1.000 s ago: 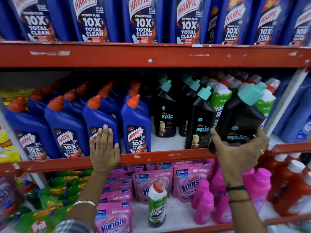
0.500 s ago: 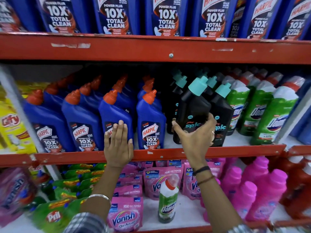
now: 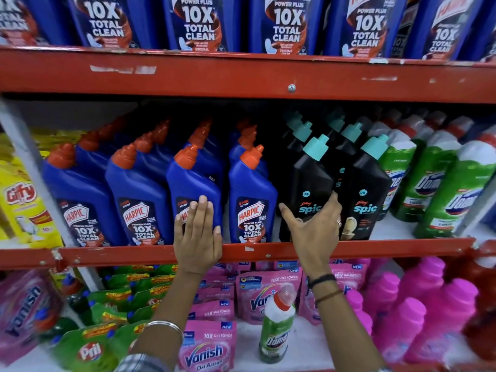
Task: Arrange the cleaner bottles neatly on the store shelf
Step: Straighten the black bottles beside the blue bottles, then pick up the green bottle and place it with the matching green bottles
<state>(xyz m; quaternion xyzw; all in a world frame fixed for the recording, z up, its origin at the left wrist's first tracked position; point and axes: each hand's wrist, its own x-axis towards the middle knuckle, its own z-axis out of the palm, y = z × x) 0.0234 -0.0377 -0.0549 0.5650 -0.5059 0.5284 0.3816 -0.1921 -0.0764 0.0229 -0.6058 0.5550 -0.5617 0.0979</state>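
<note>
Blue Harpic bottles (image 3: 252,194) with orange caps stand in rows on the middle shelf (image 3: 402,248). My left hand (image 3: 197,237) lies flat, fingers together, against the front of one blue Harpic bottle (image 3: 192,181) at the shelf edge. To the right, a black Spic bottle (image 3: 311,178) with a teal cap stands upright at the front of the shelf. My right hand (image 3: 314,232) spans its lower part, thumb on its left side and fingers on its right. A second black Spic bottle (image 3: 369,189) stands just right of it, with more behind.
Green Domex bottles (image 3: 440,189) fill the shelf's right end. Large Harpic bottles (image 3: 198,22) line the shelf above. Below are Vanish pouches (image 3: 209,350), pink bottles (image 3: 429,304), Pril packs (image 3: 88,350) and one lone Domex bottle (image 3: 276,326). Yellow Giffy packs (image 3: 24,200) sit far left.
My right hand carried the tilted black Spic bottle from the right into the front row beside the Harpic bottles and set it upright. My left hand stayed on the Harpic bottle.
</note>
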